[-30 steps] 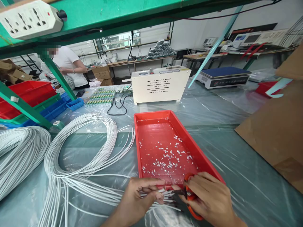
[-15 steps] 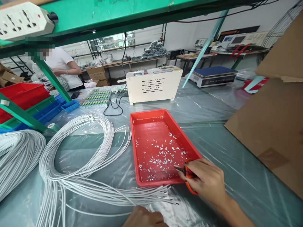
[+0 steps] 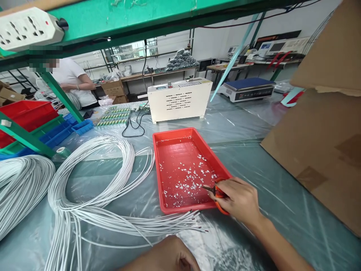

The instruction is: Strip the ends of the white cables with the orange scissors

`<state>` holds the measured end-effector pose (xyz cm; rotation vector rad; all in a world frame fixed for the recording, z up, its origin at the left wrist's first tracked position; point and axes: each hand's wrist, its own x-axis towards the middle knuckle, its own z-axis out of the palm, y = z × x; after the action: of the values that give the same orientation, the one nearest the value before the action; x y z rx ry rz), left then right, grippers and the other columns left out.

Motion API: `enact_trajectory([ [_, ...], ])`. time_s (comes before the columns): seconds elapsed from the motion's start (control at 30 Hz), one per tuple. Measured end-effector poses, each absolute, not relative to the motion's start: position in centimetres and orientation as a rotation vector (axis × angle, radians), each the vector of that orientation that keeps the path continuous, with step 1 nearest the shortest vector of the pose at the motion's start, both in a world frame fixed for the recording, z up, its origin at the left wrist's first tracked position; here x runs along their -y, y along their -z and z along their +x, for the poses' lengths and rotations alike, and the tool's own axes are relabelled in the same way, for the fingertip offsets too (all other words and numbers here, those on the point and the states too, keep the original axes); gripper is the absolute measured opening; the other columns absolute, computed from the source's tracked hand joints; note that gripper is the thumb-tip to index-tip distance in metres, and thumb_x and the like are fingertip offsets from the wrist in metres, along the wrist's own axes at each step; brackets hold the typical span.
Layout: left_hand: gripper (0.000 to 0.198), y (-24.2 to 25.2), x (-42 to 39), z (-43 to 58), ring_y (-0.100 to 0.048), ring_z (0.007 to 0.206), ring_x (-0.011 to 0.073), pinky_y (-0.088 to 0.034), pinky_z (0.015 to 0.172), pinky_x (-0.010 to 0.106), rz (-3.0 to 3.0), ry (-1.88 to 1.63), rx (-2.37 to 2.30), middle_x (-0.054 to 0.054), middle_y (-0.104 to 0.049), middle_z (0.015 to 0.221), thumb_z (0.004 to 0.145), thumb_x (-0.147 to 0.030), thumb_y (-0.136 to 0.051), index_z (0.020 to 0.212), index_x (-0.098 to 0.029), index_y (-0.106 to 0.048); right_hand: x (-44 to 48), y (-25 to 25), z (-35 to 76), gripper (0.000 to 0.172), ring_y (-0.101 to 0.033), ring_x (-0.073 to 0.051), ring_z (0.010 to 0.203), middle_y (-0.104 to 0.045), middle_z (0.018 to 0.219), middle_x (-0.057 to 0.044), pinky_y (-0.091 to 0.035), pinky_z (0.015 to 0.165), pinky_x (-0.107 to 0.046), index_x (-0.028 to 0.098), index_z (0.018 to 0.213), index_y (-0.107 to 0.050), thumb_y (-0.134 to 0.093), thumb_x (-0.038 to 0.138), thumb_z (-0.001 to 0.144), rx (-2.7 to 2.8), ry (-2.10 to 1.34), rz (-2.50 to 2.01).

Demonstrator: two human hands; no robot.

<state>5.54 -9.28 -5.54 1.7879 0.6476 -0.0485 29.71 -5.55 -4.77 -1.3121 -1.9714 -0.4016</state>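
Note:
My right hand is closed around orange-handled scissors, whose dark tips point left over the near right corner of a red tray. Small white scraps lie scattered in the tray. My left hand is at the bottom edge, its fingers curled and partly out of frame; what it holds, if anything, is hidden. Just beyond it, the ends of a bundle of white cables reach along the tray's near side. The cables run back to a large coil on the left.
Another white coil lies far left, near stacked bins. A cream machine stands behind the tray, a scale back right. Cardboard rises at right. A green shelf beam crosses overhead. A person works behind.
My right hand and the scissors have shifted slightly left and up in view. My left hand has come further into the frame, with more of its wrist showing. The whole view has moved slightly.

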Motion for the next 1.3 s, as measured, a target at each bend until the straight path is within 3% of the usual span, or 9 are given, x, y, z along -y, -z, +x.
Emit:
enact_trajectory([
  [0.17, 0.012, 6.5, 11.0, 6.8, -0.06, 0.053, 0.0165, -0.038, 0.047, 0.023, 2.64, -0.054, -0.804, 0.003, -0.067, 0.066, 0.077, -0.014, -0.049, 0.077, -0.015, -0.06, 5.5, 5.0, 30.2, 0.026, -0.048, -0.01, 0.045, -0.056, 0.049, 0.001, -0.036, 0.059, -0.023, 0.017, 0.051, -0.052, -0.055, 0.025, 0.076, 1.984, 0.441, -1.328],
  [0.3, 0.009, 7.5, 11.9, 6.8, -0.055, 0.046, 0.0162, -0.035, 0.042, 0.026, 2.97, -0.347, -0.733, 0.0, -0.062, 0.06, 0.081, -0.017, -0.045, 0.079, -0.016, -0.053, 5.4, 4.9, 30.6, 0.031, -0.046, -0.01, 0.043, -0.05, 0.043, 0.002, -0.034, 0.056, -0.023, 0.017, 0.048, -0.049, -0.054, 0.028, 0.076, 1.997, 0.485, -1.341],
  [0.5, 0.031, 8.3, 12.3, 6.8, -0.051, 0.042, 0.0158, -0.033, 0.043, 0.028, 2.948, -0.641, -0.745, 0.002, -0.059, 0.055, 0.087, -0.014, -0.023, 0.073, -0.016, -0.051, 5.3, 4.7, 31.1, 0.03, -0.046, -0.01, 0.043, -0.051, 0.043, 0.002, -0.032, 0.057, -0.024, 0.018, 0.048, -0.048, -0.054, 0.027, 0.076, 1.995, 0.536, -1.36],
  [0.83, 0.04, 7.4, 13.5, 7.8, -0.057, 0.05, 0.0145, -0.04, 0.051, 0.023, 2.642, -0.57, -1.195, 0.002, -0.059, 0.052, 0.089, -0.014, -0.023, 0.065, -0.018, -0.054, 5.7, 4.2, 30.8, 0.031, -0.05, -0.012, 0.046, -0.057, 0.047, 0.001, -0.032, 0.058, -0.024, 0.018, 0.052, -0.052, -0.051, 0.034, 0.079, 2.05, 0.56, -1.35],
  [0.9, 0.039, 7.1, 13.5, 8.2, -0.06, 0.057, 0.0152, -0.043, 0.057, 0.024, 2.597, -0.576, -1.249, 0.003, -0.064, 0.06, 0.09, -0.016, -0.023, 0.073, -0.018, -0.059, 5.9, 4.0, 30.7, 0.031, -0.051, -0.012, 0.046, -0.057, 0.047, 0.001, -0.032, 0.059, -0.024, 0.017, 0.053, -0.053, -0.051, 0.033, 0.079, 2.059, 0.566, -1.343],
  [0.97, 0.033, 6.9, 13.5, 8.4, -0.063, 0.074, 0.0166, -0.046, 0.068, 0.026, 2.519, -0.62, -1.254, 0.005, -0.068, 0.08, 0.09, -0.019, -0.027, 0.094, -0.02, -0.06, 6.1, 3.9, 30.5, 0.03, -0.052, -0.012, 0.047, -0.058, 0.048, 0.001, -0.032, 0.058, -0.024, 0.017, 0.053, -0.053, -0.052, 0.032, 0.079, 2.063, 0.574, -1.335],
  [1.07, 0.034, 6.6, 13.6, 8.4, -0.055, 0.101, 0.0184, -0.043, 0.084, 0.03, 2.385, -0.744, -1.168, 0.009, -0.058, 0.115, 0.088, -0.026, -0.038, 0.121, -0.019, -0.045, 6.2, 3.8, 30.4, 0.029, -0.052, -0.012, 0.048, -0.058, 0.049, 0.001, -0.031, 0.058, -0.024, 0.017, 0.053, -0.054, -0.053, 0.032, 0.078, 2.066, 0.582, -1.32],
  [1.23, 0.025, 6.6, 13.9, 6.2, -0.054, 0.098, 0.0192, -0.042, 0.085, 0.033, 2.401, -0.881, -1.282, 0.008, -0.061, 0.102, 0.088, -0.023, -0.035, 0.101, -0.019, -0.057, 6.3, 3.9, 30.5, 0.026, -0.053, -0.011, 0.05, -0.06, 0.051, 0.001, -0.032, 0.059, -0.025, 0.017, 0.056, -0.055, -0.053, 0.031, 0.078, 2.059, 0.586, -1.313],
  [1.3, 0.03, 6.7, 13.4, 5.1, -0.05, 0.104, 0.0197, -0.04, 0.089, 0.036, 2.428, -0.848, -1.533, 0.009, -0.058, 0.109, 0.09, -0.022, -0.029, 0.105, -0.019, -0.055, 6.3, 4.0, 30.5, 0.027, -0.052, -0.011, 0.05, -0.059, 0.052, 0.001, -0.034, 0.059, -0.025, 0.017, 0.057, -0.055, -0.052, 0.032, 0.079, 2.063, 0.589, -1.316],
])
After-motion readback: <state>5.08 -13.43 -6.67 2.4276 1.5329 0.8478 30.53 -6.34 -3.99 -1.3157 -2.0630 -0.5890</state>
